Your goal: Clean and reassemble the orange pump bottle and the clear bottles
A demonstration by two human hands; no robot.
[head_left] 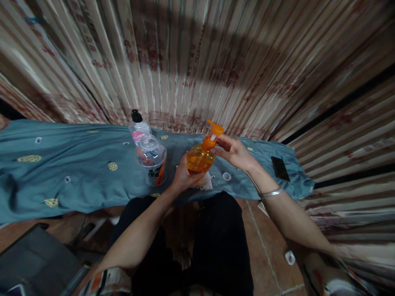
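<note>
A see-through pump bottle (200,159) with amber liquid and an orange pump top (212,135) is tilted to the right above the cloth. My left hand (182,176) wraps round its lower body. At the orange collar, my right hand (232,150) closes its thumb and fingers on the pump top from the right. A pale crumpled cloth or tissue (206,182) lies under the bottle, partly hidden by it. Left of my hands stands an empty-looking clear plastic jar (154,158) with a black and orange label. Behind that is a clear bottle with a black cap (137,119).
A blue-green cloth with pineapple prints (92,164) covers the long surface. On it, to the right, lie a small clear round lid (226,176) and a black phone (280,168). Patterned curtains (185,61) hang behind. A grey chair (40,259) is at lower left.
</note>
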